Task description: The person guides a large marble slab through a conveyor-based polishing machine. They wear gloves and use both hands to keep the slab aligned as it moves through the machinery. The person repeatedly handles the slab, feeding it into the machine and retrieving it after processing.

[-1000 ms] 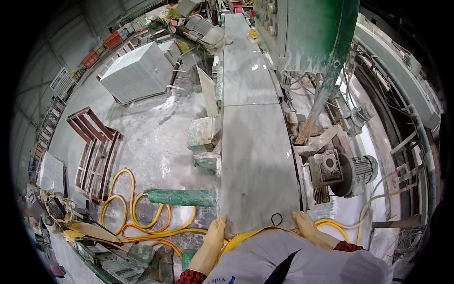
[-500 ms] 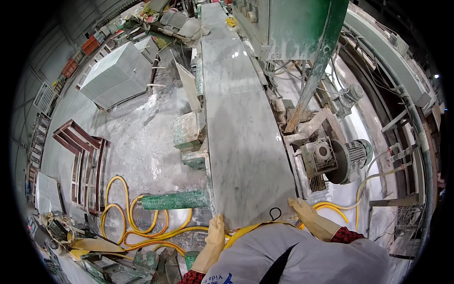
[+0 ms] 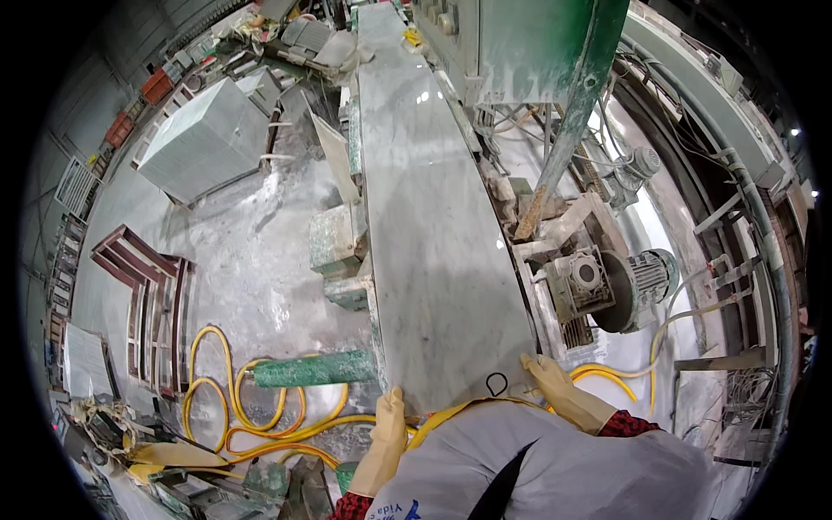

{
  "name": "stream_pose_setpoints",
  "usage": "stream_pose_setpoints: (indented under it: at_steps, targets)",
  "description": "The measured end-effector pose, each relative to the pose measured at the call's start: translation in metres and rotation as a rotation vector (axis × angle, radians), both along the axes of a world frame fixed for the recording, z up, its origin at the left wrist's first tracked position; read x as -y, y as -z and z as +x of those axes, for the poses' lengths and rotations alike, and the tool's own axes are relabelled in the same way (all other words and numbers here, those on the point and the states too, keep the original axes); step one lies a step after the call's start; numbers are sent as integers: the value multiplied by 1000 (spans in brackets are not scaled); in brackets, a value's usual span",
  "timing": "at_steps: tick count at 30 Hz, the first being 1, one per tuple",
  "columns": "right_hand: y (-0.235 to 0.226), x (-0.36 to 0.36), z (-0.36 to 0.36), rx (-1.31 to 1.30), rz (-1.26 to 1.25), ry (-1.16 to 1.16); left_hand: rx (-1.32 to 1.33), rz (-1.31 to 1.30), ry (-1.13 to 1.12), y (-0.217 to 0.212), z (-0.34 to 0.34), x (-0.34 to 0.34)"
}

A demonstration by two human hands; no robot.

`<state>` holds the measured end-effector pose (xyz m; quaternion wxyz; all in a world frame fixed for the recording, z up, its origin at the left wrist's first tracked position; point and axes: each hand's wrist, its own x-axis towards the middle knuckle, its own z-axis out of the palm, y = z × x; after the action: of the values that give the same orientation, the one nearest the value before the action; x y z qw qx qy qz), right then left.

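A long grey-white marble slab (image 3: 446, 286) lies flat on a narrow machine bed, its near end against my apron. My left hand (image 3: 387, 431), in a cream rubber glove, is closed at the slab's near left corner, fingers curled at the edge. At the near right corner my right hand (image 3: 559, 390), gloved the same way, grips the edge, its fingertips on the top face. Both palms are hidden. Near the right hand a small black cord loop (image 3: 496, 385) shows over the slab's near end. Beyond a thin seam, another marble slab (image 3: 403, 113) continues the line.
A green machine housing (image 3: 537, 52) overhangs the far right. A motor (image 3: 646, 282) stands beside the bed. To the left are a green roller (image 3: 314, 368), coiled yellow hoses (image 3: 230, 381), a brown metal frame (image 3: 160, 303) and a stacked block of slabs (image 3: 208, 143).
The whole view has shifted slightly left. Both hands keep their places at the slab's near corners, and the slab shows no clear movement along the bed.
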<state>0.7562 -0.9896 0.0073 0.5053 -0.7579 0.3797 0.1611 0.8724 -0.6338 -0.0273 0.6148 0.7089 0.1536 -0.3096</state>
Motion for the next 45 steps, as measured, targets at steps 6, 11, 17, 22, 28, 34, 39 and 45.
stream_pose_setpoints:
  at_steps: [6, 11, 17, 22, 28, 34, 39, 45]
  targets:
    - [24, 10, 1, 78, 163, 165, 130, 93, 136, -20, 12, 17]
    - [37, 11, 4, 63, 274, 267, 77, 28, 136, -27, 17, 20]
    - [105, 20, -41, 440, 237, 252, -147, -211, -211, -19, 17, 29]
    - [19, -10, -25, 160, 997, 1130, -431, -476, -419, -38, 2, 25]
    - [0, -9, -69, 132, 890, 826, -415, -351, -259, -89, -49, -44]
    - [17, -12, -13, 208, 308, 65, -178, -440, -519, 6, -66, -86]
    - [23, -70, 100, 561, -257, -731, -137, -408, -361, 39, -79, -61]
    - [45, -99, 161, 990, -664, -1114, -147, -361, -432, 31, -111, -79]
